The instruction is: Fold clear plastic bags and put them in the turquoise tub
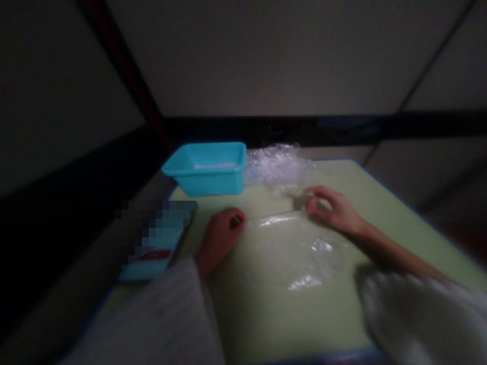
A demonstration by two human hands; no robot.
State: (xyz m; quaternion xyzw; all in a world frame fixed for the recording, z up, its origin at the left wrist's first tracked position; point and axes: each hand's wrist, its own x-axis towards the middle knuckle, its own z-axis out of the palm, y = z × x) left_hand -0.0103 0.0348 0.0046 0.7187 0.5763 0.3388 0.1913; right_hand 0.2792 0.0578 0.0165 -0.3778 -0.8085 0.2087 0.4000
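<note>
A clear plastic bag (294, 253) lies across the yellow-green tabletop, its glossy upper edge running between my hands. My left hand (224, 230) is closed at the left end of that edge, fingers curled. At the right end, my right hand (337, 210) pinches the edge, with thumb and fingers curved into a ring. Blur hides exactly how the fingertips meet the plastic.
A turquoise plastic basin (213, 182) stands at the back left with something pale inside. Beside it sits a heap of crumpled clear plastic (277, 165). A flat light-blue item (152, 268), partly pixelated, lies by the left edge of the table (289, 324).
</note>
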